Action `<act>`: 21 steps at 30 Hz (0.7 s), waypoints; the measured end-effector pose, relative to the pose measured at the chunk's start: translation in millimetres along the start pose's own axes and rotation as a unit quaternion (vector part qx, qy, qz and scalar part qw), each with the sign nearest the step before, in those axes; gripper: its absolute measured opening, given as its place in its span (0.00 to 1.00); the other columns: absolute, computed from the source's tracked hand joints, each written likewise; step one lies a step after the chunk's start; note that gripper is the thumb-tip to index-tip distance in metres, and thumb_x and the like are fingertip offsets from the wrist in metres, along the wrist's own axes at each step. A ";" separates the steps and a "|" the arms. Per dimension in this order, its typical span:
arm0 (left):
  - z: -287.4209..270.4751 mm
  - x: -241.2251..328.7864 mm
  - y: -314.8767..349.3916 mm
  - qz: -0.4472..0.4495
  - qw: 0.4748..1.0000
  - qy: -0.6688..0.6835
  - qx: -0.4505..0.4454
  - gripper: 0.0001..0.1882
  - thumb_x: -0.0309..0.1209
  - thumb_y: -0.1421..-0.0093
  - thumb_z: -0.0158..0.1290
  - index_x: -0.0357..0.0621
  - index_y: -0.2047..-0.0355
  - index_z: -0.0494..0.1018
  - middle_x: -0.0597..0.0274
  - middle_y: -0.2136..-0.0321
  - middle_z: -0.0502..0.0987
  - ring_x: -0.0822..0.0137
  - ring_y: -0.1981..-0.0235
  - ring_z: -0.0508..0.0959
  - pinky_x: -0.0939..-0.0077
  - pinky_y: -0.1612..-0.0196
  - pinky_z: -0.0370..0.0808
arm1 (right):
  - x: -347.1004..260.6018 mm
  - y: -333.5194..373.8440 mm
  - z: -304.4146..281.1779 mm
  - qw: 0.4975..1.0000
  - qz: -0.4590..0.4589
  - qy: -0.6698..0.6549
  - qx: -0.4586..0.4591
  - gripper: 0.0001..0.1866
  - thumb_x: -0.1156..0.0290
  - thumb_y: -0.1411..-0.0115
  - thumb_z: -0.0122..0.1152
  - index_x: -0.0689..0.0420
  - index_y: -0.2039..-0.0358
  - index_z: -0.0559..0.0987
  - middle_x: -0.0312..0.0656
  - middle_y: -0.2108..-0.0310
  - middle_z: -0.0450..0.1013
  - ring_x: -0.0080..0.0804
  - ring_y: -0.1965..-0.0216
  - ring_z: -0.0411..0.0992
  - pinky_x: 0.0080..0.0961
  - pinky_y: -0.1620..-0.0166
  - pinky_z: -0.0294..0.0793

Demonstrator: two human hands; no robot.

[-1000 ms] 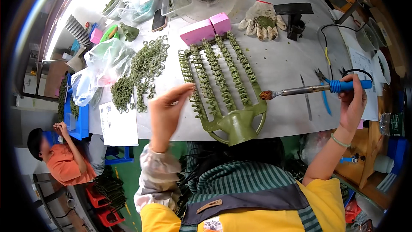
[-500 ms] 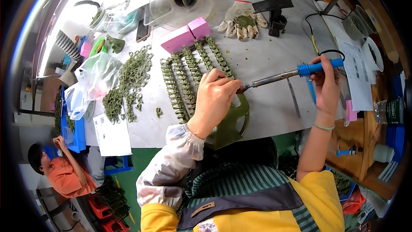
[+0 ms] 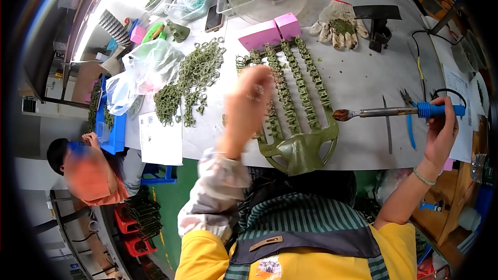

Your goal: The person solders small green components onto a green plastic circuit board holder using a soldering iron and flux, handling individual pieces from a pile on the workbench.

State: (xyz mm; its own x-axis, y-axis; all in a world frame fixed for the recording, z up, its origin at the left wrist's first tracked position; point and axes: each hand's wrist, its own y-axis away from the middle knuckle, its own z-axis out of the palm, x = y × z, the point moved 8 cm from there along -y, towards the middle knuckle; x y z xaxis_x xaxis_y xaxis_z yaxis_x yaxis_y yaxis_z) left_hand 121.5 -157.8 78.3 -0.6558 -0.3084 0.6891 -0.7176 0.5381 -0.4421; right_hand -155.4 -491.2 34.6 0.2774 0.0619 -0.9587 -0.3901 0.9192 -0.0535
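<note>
My right hand (image 3: 442,130) is closed round the blue handle of a soldering iron (image 3: 386,111). Its dark, crusted tip points left, just beside a green wax-like frame (image 3: 302,155). Several long rows of small green ring-like pieces (image 3: 311,80) run along that frame, their far ends by two pink blocks (image 3: 259,35). Over the left rows hangs my left hand (image 3: 248,106), smeared by motion; whether its fingers hold anything cannot be made out. A heap of loose green rings (image 3: 189,75) lies left of this hand.
Pliers (image 3: 410,122) and a thin metal tool (image 3: 387,127) lie near the iron. Farther back are a stained glove (image 3: 340,26), a black stand (image 3: 378,28) and a clear round tub (image 3: 244,0). Plastic bags (image 3: 150,67) and paper (image 3: 161,137) lie left; another person (image 3: 93,171) sits beyond.
My left hand has come away from the iron's tip, over the left rows. The iron has drawn right, off the frame, uncovering the frame's near end. The whole view has shifted.
</note>
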 end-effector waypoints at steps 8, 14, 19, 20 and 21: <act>-128.3 -167.2 62.6 -0.147 0.930 -0.335 -0.042 0.08 0.27 0.45 0.60 0.38 0.64 0.79 0.53 0.65 0.80 0.54 0.66 0.81 0.66 0.60 0.77 | -2.4 9.5 9.5 1.000 -0.007 -0.010 -0.026 0.13 0.60 0.38 0.63 0.58 0.69 0.81 0.36 0.72 0.76 0.16 0.77 0.66 0.13 0.72 0.65; -131.5 -169.9 75.9 -0.092 0.941 -0.327 0.000 0.09 0.25 0.45 0.60 0.37 0.64 0.79 0.52 0.66 0.81 0.55 0.68 0.81 0.68 0.61 0.77 | -7.9 12.3 9.9 1.000 -0.016 0.009 -0.017 0.13 0.60 0.38 0.63 0.58 0.69 0.81 0.36 0.72 0.76 0.16 0.78 0.66 0.12 0.73 0.65; -136.6 -172.5 72.2 -0.167 0.938 -0.303 -0.024 0.05 0.24 0.46 0.60 0.37 0.69 0.78 0.56 0.69 0.81 0.59 0.71 0.81 0.70 0.65 0.76 | -16.5 15.2 10.2 1.000 -0.017 0.016 -0.019 0.14 0.60 0.38 0.63 0.59 0.71 0.80 0.36 0.72 0.75 0.16 0.79 0.66 0.12 0.73 0.65; -139.7 -166.4 70.1 -0.123 0.948 -0.292 0.013 0.06 0.23 0.47 0.61 0.36 0.69 0.77 0.56 0.72 0.81 0.60 0.73 0.81 0.70 0.66 0.76 | -18.5 16.0 11.0 0.999 -0.020 0.018 -0.017 0.14 0.60 0.38 0.63 0.59 0.71 0.80 0.36 0.72 0.75 0.16 0.79 0.66 0.12 0.73 0.65; -145.1 -168.7 70.8 -0.132 0.954 -0.266 0.041 0.06 0.23 0.46 0.62 0.35 0.70 0.76 0.57 0.75 0.81 0.65 0.75 0.80 0.74 0.68 0.76 | -18.9 17.3 13.4 1.000 -0.017 0.010 -0.012 0.15 0.60 0.38 0.63 0.59 0.72 0.80 0.36 0.72 0.76 0.16 0.79 0.66 0.12 0.73 0.65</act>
State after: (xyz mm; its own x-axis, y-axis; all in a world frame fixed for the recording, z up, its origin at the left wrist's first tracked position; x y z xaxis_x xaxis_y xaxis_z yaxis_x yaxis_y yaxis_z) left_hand 215.4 46.1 14.1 -0.4594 -0.7915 0.4030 -0.8762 0.3295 -0.3517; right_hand -155.6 -471.3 55.5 0.2734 0.0223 -0.9616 -0.4023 0.9108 -0.0932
